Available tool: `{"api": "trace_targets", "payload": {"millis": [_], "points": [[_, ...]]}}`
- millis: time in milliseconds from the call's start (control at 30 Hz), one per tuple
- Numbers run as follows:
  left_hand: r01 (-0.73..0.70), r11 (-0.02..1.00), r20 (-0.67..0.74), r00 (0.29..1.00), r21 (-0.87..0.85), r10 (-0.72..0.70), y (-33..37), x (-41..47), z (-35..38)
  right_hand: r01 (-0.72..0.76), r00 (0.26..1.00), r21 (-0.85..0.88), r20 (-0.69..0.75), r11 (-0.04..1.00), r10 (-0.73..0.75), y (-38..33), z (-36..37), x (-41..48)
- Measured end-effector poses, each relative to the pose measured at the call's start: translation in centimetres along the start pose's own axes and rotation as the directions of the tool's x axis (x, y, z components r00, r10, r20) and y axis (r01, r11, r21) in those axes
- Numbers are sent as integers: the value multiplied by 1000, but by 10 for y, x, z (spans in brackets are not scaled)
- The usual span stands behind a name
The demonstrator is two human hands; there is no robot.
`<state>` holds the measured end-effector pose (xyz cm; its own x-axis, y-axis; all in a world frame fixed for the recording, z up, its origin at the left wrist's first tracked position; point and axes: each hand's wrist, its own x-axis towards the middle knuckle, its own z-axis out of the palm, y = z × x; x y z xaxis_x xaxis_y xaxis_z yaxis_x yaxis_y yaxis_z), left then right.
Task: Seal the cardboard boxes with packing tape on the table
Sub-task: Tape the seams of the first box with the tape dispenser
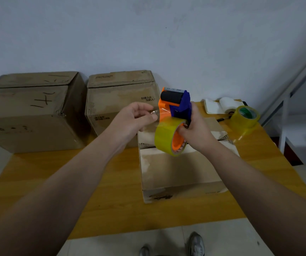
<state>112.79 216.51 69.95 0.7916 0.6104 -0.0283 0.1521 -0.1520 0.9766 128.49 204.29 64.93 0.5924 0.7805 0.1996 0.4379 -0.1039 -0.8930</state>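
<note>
My right hand point(194, 129) grips an orange and blue tape dispenser point(176, 102) loaded with a yellowish roll of packing tape point(164, 139), held in the air above a small cardboard box point(181, 170). That box lies on the yellow wooden table point(111, 182), its top flaps closed with a seam across. My left hand point(137, 117) pinches the clear loose end of the tape point(156, 115) just left of the dispenser. Two larger cardboard boxes, one at the left point(28, 111) and one in the middle point(119, 100), stand at the table's far side.
A spare roll of yellowish tape point(245, 116) and white folded paper or cloth point(220, 106) sit at the table's far right corner. A metal frame point(296, 100) stands to the right. My shoes point(194, 244) show below the near table edge. A pale wall rises behind.
</note>
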Motion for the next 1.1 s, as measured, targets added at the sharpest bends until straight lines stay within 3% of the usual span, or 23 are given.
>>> {"api": "trace_targets", "payload": {"millis": [133, 300, 600, 767, 900, 967, 1100], "points": [[123, 992, 56, 991, -21, -122, -5, 0, 6, 20, 1000, -40, 0, 999, -20, 0, 2, 0], [25, 999, -23, 999, -40, -26, -4, -3, 6, 5, 1000, -67, -20, 998, -6, 1, -1, 1], [14, 998, 132, 991, -60, -6, -3, -11, 2, -22, 998, -55, -51, 998, 19, -3, -5, 3], [188, 949, 206, 969, -251, -137, 1, -10, 5, 2, 999, -135, -42, 991, -8, -2, -5, 3], [178, 980, 56, 983, -89, -173, -3, -8, 10, 31, 998, -206, -52, 978, -42, -6, -6, -1], [221, 965, -27, 974, -144, -227, -6, -6, 10, 35, 999, -219, -31, 975, -43, -5, -8, -4], [387, 913, 16, 922, -130, -388, -10, -4, 0, 32, 999, -233, -7, 972, -34, 1, -7, -8]]}}
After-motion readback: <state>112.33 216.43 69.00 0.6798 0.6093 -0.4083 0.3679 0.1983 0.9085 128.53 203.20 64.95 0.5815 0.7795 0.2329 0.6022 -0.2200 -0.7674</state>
